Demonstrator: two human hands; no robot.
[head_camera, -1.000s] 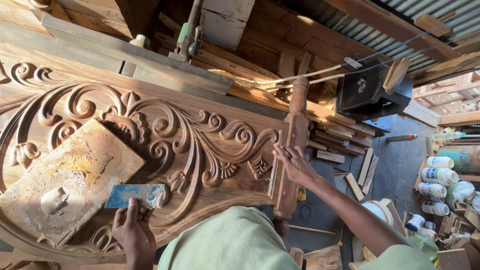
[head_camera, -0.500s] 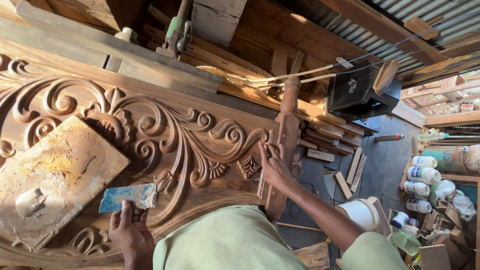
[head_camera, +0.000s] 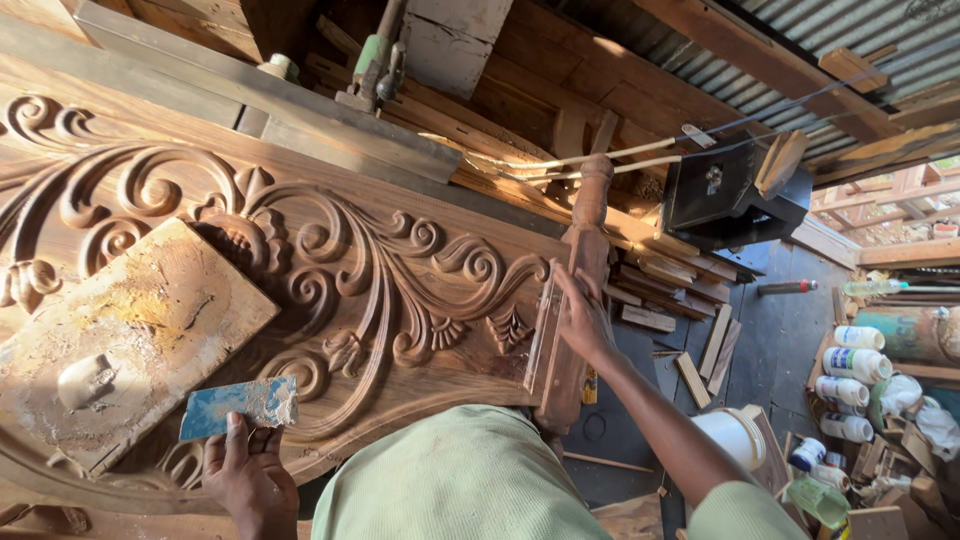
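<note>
My left hand (head_camera: 243, 473) grips a blue scraper blade (head_camera: 238, 406) smeared with pale filler at its end, held over the lower scrollwork of a large carved wooden panel (head_camera: 380, 280). My right hand (head_camera: 582, 320) lies flat, fingers together, against the turned wooden post (head_camera: 578, 290) at the panel's right end. A flat board (head_camera: 125, 340) caked with pale filler rests on the panel at the left, with a lump of filler (head_camera: 85, 380) on it.
Planks and timber offcuts (head_camera: 680, 290) are stacked behind and right of the post. A black box-shaped machine (head_camera: 735, 195) sits at the upper right. White bottles (head_camera: 850, 360) and a white bucket (head_camera: 735, 435) stand on the dark floor at the right.
My right hand has slid up along the turned post. My left hand with the scraper has shifted slightly left and down. The view has moved a little.
</note>
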